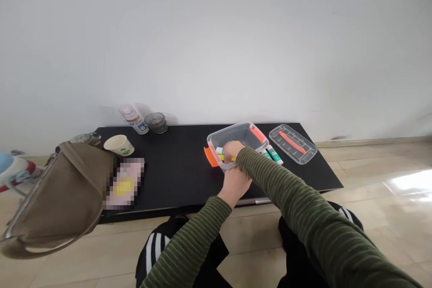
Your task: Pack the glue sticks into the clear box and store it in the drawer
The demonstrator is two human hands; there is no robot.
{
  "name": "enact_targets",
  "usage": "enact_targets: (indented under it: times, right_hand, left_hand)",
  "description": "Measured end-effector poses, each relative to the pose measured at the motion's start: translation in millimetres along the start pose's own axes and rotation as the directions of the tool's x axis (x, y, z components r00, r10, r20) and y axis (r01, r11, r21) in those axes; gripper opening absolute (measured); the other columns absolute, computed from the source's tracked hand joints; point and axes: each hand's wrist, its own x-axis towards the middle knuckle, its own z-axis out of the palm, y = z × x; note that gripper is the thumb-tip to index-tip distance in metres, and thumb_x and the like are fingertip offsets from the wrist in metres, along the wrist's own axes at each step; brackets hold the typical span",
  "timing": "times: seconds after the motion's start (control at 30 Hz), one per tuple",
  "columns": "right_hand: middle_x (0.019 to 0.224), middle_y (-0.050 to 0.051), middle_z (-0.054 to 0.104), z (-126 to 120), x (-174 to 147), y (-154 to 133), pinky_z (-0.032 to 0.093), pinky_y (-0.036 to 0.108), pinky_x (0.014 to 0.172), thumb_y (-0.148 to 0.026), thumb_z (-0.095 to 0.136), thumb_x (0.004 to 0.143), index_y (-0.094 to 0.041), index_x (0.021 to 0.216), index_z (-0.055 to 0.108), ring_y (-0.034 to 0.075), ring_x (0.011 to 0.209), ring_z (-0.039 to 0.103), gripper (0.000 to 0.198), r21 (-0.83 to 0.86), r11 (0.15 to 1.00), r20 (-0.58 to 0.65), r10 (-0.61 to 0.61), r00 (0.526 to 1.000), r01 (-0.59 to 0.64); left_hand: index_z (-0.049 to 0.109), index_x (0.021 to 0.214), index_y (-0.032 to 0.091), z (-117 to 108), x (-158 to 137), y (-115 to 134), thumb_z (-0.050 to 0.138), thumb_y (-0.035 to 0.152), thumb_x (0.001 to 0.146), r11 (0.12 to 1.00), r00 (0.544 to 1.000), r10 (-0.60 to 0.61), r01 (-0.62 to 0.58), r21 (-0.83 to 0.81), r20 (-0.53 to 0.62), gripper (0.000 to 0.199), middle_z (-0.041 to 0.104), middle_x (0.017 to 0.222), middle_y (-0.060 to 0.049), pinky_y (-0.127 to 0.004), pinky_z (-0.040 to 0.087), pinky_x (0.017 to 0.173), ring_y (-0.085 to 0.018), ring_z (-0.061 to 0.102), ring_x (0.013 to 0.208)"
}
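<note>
A clear plastic box (229,134) with orange side latches stands uncovered on the black table. My right hand (232,150) reaches down inside it, fingers curled, over a white-capped tube (220,150) and something yellow (221,157). Whether those fingers grip one of these is hidden. Against the near side of the box rests my left hand (236,184), below my right wrist; its fingers are out of sight behind the other arm and the box. Green-and-white tubes (275,155) lie at the box's right side.
The clear lid (293,144) with its orange handle lies right of the box. Toward the left are a spray can (134,119), a dark glass (156,123), a paper cup (119,145), a blurred pink packet (126,184) and a brown bag (67,193). A wall (216,54) rises behind.
</note>
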Motion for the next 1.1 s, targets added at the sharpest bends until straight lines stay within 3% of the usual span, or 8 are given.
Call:
enact_targets:
  times: [0.13, 0.23, 0.33, 0.4, 0.47, 0.7, 0.9, 1.1]
  right_hand:
    - [0.103, 0.014, 0.072, -24.5, -23.5, 26.2, 0.051, 0.034, 0.071, -0.039, 0.076, 0.064, -0.015, 0.117, 0.061, 0.029, 0.088, 0.068, 0.06, 0.024, 0.997, -0.165, -0.069, 0.984, 0.074]
    - [0.096, 0.011, 0.07, -33.1, -63.4, 57.4, 0.046, 0.03, 0.064, -0.041, 0.064, 0.074, -0.014, 0.124, 0.05, 0.027, 0.082, 0.066, 0.059, 0.13, 0.984, -0.479, -0.045, 0.877, 0.122]
    - [0.093, 0.006, 0.068, -21.5, -107.9, 87.7, 0.041, 0.027, 0.062, -0.04, 0.058, 0.077, -0.017, 0.123, 0.046, 0.023, 0.079, 0.065, 0.053, 0.209, 0.957, -0.622, -0.028, 0.783, 0.2]
    - [0.091, 0.005, 0.068, -2.7, -130.2, 102.4, 0.039, 0.026, 0.062, -0.039, 0.06, 0.075, -0.019, 0.12, 0.047, 0.022, 0.078, 0.065, 0.051, 0.219, 0.952, -0.612, -0.035, 0.79, 0.212]
    - [0.088, 0.004, 0.068, 21.2, -142.5, 110.6, 0.038, 0.026, 0.062, -0.038, 0.064, 0.072, -0.019, 0.115, 0.05, 0.023, 0.078, 0.065, 0.049, 0.186, 0.966, -0.554, -0.046, 0.832, 0.177]
    - [0.091, 0.007, 0.069, 83.1, -143.5, 113.8, 0.037, 0.028, 0.061, -0.035, 0.066, 0.071, -0.017, 0.108, 0.053, 0.024, 0.08, 0.066, 0.043, 0.124, 0.982, -0.436, -0.076, 0.897, 0.144]
    - [0.104, 0.01, 0.069, 74.3, -156.0, 131.1, 0.041, 0.029, 0.068, -0.034, 0.063, 0.079, -0.019, 0.109, 0.056, 0.025, 0.095, 0.064, 0.035, 0.023, 0.989, -0.514, -0.112, 0.85, 0.144]
    - [0.109, 0.013, 0.067, 60.7, -164.6, 135.0, 0.042, 0.03, 0.076, -0.036, 0.059, 0.085, -0.021, 0.112, 0.056, 0.028, 0.103, 0.061, 0.031, 0.038, 0.993, -0.414, -0.086, 0.906, 0.111]
  left_hand:
    - [0.058, 0.126, 0.016, -6.6, 4.3, -2.7, 0.046, 0.025, 0.093, 0.995, 0.992, -0.086, 0.08, -0.067, -0.094, 0.036, 0.064, 0.123, -0.017, -0.04, 0.053, 0.082, -0.031, 0.065, 0.107]
    - [0.058, 0.125, 0.018, -10.3, 10.7, -6.0, 0.042, 0.027, 0.094, 0.942, 0.978, -0.188, 0.153, -0.3, -0.093, 0.036, 0.065, 0.123, -0.016, -0.037, 0.052, 0.079, -0.027, 0.067, 0.101]
    - [0.06, 0.119, 0.017, -9.1, 19.0, -5.5, 0.032, 0.039, 0.098, 0.658, 0.969, -0.247, 0.178, -0.732, 0.014, 0.041, 0.071, 0.102, -0.012, -0.028, 0.049, 0.061, -0.02, 0.068, 0.078]
    - [0.058, 0.116, 0.014, -6.8, 22.1, -1.1, 0.021, 0.05, 0.098, 0.377, 0.964, -0.25, 0.187, -0.907, 0.094, 0.055, 0.069, 0.083, -0.009, -0.025, 0.039, 0.046, -0.017, 0.061, 0.058]
    - [0.055, 0.117, 0.013, -4.7, 20.7, 5.6, 0.013, 0.057, 0.097, 0.255, 0.961, -0.261, 0.158, -0.954, 0.09, 0.064, 0.063, 0.069, -0.004, -0.024, 0.032, 0.041, -0.015, 0.051, 0.046]
    - [0.052, 0.11, 0.023, -2.9, 5.0, 24.8, 0.036, 0.05, 0.097, 0.846, 0.963, -0.252, 0.173, -0.505, -0.093, 0.033, 0.068, 0.077, -0.003, -0.027, 0.036, 0.061, -0.023, 0.066, 0.071]
    - [0.047, 0.107, 0.023, -3.1, 5.1, 39.2, 0.026, 0.051, 0.101, 0.858, 0.959, -0.255, 0.165, -0.487, -0.125, 0.036, 0.07, 0.08, -0.004, -0.028, 0.035, 0.06, -0.023, 0.066, 0.07]
    - [0.047, 0.105, 0.023, 6.7, 5.8, 51.5, 0.026, 0.053, 0.101, 0.797, 0.939, -0.314, 0.18, -0.577, -0.14, 0.037, 0.069, 0.078, -0.003, -0.027, 0.038, 0.059, -0.022, 0.067, 0.069]
